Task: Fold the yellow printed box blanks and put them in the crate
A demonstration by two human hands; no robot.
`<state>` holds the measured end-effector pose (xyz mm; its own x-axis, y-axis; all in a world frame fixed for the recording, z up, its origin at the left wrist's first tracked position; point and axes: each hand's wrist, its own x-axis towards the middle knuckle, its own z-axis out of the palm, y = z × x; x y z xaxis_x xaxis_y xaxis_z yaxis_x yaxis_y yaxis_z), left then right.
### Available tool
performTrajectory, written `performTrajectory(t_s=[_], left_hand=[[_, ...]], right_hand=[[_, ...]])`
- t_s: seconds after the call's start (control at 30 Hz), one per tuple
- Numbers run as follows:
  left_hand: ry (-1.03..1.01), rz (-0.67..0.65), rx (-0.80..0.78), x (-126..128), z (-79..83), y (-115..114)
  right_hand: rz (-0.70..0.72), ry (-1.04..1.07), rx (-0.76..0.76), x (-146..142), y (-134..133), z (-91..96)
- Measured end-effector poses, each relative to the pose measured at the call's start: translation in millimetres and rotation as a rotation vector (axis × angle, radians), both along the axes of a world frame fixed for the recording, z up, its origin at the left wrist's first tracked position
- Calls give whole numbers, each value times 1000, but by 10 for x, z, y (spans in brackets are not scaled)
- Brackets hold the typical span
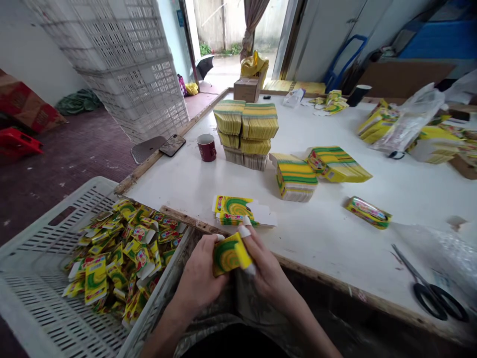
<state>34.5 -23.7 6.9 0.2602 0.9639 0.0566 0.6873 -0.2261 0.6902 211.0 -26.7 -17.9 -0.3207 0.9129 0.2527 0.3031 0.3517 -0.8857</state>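
Note:
Between my two hands, just off the table's front edge, is a small yellow-and-green printed carton (225, 254). My left hand (199, 276) is closed around its left side. The fingers of my right hand (263, 258) pinch its right end, where a yellow flap stands out, a little blurred. White covers sit on several fingertips. Right behind my hands, a few flat cartons (234, 206) with white flaps lie on the table. To my left, a white plastic crate (22, 271) holds a heap of the same small cartons (96, 278).
Tall stacks of flat cartons (259, 122) stand mid-table beside a maroon mug (206, 147) and a phone (172, 145). More bundles (296, 176) lie to the right. Black-handled scissors (434, 293) and a clear-topped pack (368, 212) rest at right. White crates (126, 64) are stacked back left.

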Motion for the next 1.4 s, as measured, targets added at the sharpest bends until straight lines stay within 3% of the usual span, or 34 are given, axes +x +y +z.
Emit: performTrajectory(t_s=[0.1,0.33,0.43,0.5,0.57,0.63,0.7,0.77,0.83,0.9,1.0,1.07,1.13,1.23,1.33,1.4], left_hand=[[45,-46,12,-112,110,41],[13,-53,-37,-172,155,85],[2,-18,25,-113,135,82],[-121,32,22,-87,92,80],[-437,194,52,-85,33,90],[-887,461,155,-103,-22,121],[-1260,713,185,-128,-66,166],[-1425,846,65,-145,-100,205],[-1426,887,-44,-148,-130,222],[-1403,863,-41,-137,-157,215],[-1391,759,-14,-85,-178,174],[-1371,647,-33,-7,-166,134],[-1369,505,-29,110,-123,91],[-1406,356,-49,310,-20,49],[-1352,454,-131,433,42,50],[-1236,535,-98,441,18,54]], right_hand=[[152,-133,-63,79,35,89],[289,-114,-83,265,155,322],[118,-3,-109,152,116,245],[38,90,-124,60,89,163],[11,156,-125,14,110,112],[-93,126,-75,28,199,105],[-296,-17,20,75,341,116],[-425,-241,100,120,492,113],[-434,-415,112,145,611,83],[-410,-494,99,152,677,46],[-449,-465,94,142,669,42],[-470,-332,38,114,602,92],[-380,-99,-75,53,490,166],[-45,296,-332,-93,272,264],[232,596,-581,-241,75,292],[260,653,-654,-307,0,272]])
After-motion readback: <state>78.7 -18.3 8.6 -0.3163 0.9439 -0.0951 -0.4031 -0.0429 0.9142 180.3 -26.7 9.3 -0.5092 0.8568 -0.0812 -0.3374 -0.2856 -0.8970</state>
